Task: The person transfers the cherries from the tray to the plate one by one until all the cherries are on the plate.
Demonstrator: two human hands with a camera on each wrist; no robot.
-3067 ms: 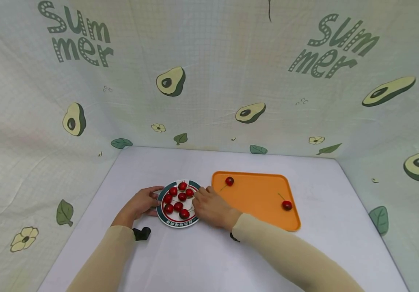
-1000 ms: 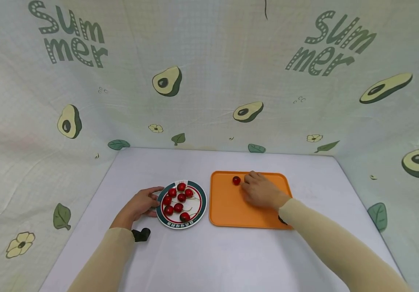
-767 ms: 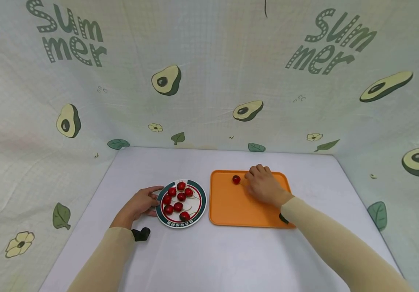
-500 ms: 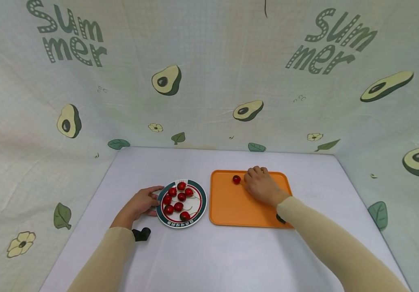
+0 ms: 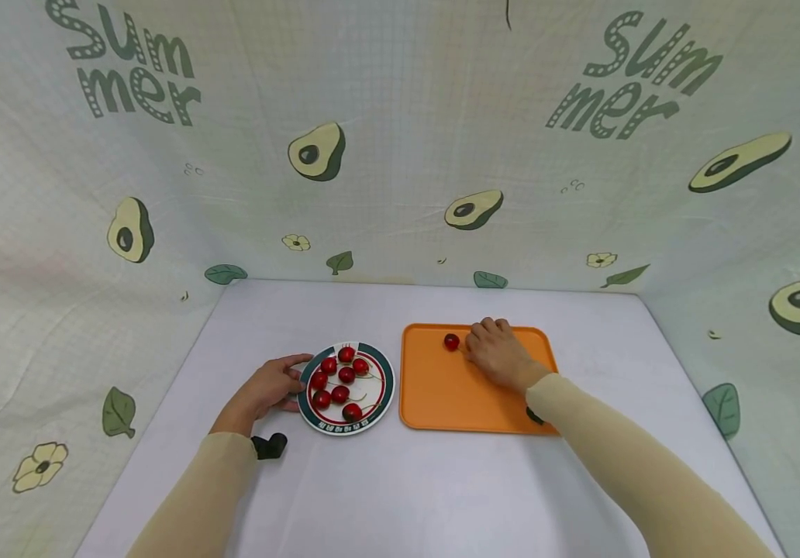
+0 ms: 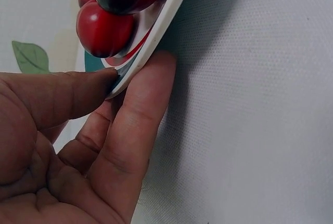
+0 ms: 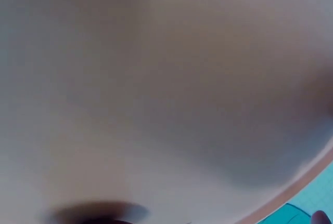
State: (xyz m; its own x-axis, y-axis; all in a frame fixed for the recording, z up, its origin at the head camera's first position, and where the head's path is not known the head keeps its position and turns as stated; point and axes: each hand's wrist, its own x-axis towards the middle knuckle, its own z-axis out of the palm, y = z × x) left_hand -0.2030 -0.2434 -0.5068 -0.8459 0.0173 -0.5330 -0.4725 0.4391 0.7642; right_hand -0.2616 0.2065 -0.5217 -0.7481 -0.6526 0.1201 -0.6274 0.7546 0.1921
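A round plate [image 5: 346,430] with a dark green rim bears several red cherries [image 5: 340,394], some with thin stems. My left hand [image 5: 273,387] holds its left edge; in the left wrist view the thumb [image 6: 78,96] lies on the rim and a finger [image 6: 138,109] is beneath it. Over the upper right of an orange tray [image 5: 442,399], my right hand [image 5: 501,356] has curled fingers at the stem of a single cherry [image 5: 451,342]. Its fingertips are hidden from the head view. The right wrist view is blurred, with a dark red shape [image 7: 104,220] at the bottom.
The plate and tray stand side by side on a white table [image 5: 372,496]. Behind them hangs a pale cloth [image 5: 400,155] printed with avocados and leaves. A black strap piece [image 5: 270,446] sticks out at my left wrist.
My right hand has moved from the plate to the tray, then stayed nearly still. The upper cherry has shifted right, its stem now toward my hand. The tray's right-hand cherry is out of sight.
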